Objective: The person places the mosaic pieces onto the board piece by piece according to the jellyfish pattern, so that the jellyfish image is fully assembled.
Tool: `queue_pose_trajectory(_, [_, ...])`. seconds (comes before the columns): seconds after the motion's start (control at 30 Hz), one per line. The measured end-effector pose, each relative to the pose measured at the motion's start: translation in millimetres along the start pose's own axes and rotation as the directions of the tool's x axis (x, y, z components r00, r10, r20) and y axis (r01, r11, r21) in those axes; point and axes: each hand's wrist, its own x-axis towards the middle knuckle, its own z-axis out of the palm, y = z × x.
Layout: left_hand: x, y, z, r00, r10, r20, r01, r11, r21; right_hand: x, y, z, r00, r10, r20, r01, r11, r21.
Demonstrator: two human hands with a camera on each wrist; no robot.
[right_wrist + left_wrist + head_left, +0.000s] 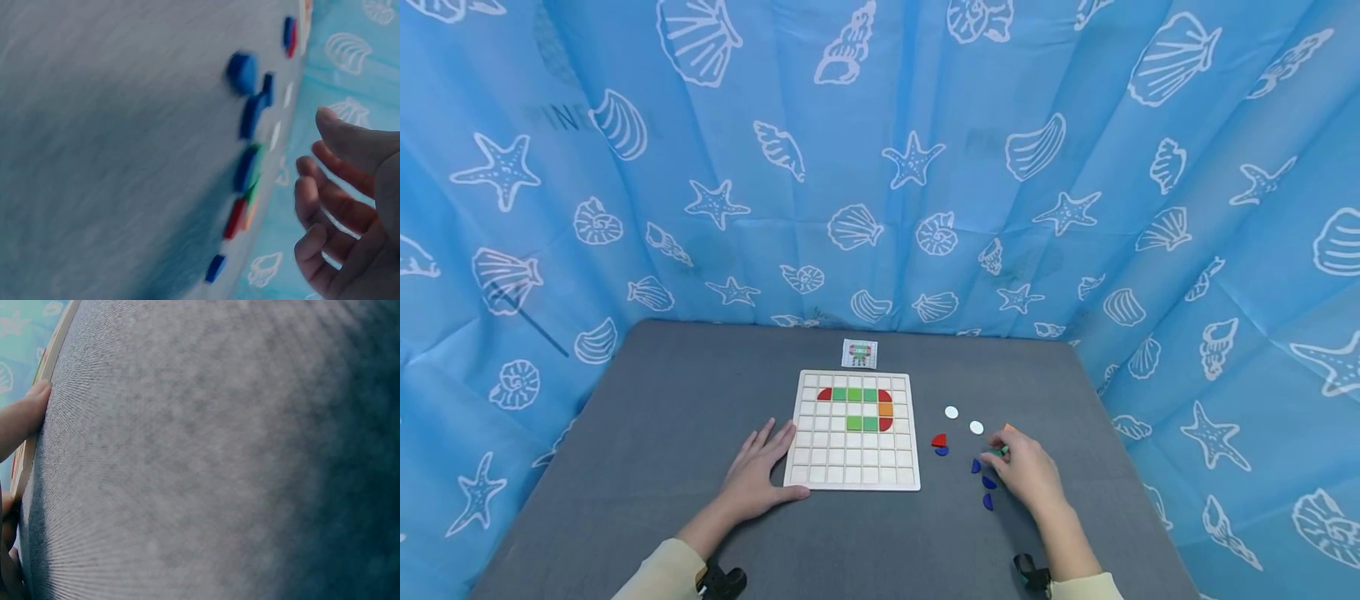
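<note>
Green piece at right hand fingertips; no writing legible.

Grey mat, fingers touching board edge

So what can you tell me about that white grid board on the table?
The board is a pale, wood-looking square tray divided into a grid of small square cells, lying flat on the grey table. Its upper rows hold green squares, red quarter-rounds and an orange piece; the remaining cells are bare. The left hand rests flat against its left edge. A small picture card lies just beyond it.
</note>
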Motion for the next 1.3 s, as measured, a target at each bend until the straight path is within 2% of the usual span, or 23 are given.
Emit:
queue_pose_trajectory(0.23, [0.1,0.5,0.4,1.0,-0.002,-0.008,0.002,1.0,0.0,2.4,12.6,7.7,0.996,0.058,0.067,-0.056,0.998,-0.026])
queue_pose_trajectory(0.5, [-0.7,1.2,1.0,1.0,-0.007,-0.006,0.007,1.0,-0.01,4.8,13.4,10.7,0.998,0.048,0.034,-0.049,0.999,0.011])
queue_pose_trajectory(0.73, [-0.7,2.8,-0.2,1.0,-0.01,-0.008,0.009,1.0,-0.015,2.2,13.8,11.2,0.996,0.084,0.018,-0.084,0.996,-0.004])
queue_pose_trajectory(1.07, [-1.6,2.6,-0.9,1.0,-0.005,-0.009,0.005,1.0,-0.019,5.5,10.8,13.6,0.997,0.068,0.028,-0.068,0.998,0.007])
queue_pose_trajectory(1.3, [-1.5,0.7,-1.7,1.0,-0.001,0.0,0.001,1.0,-0.014,10.2,2.2,12.0,1.0,0.028,-0.005,-0.028,0.999,-0.024])
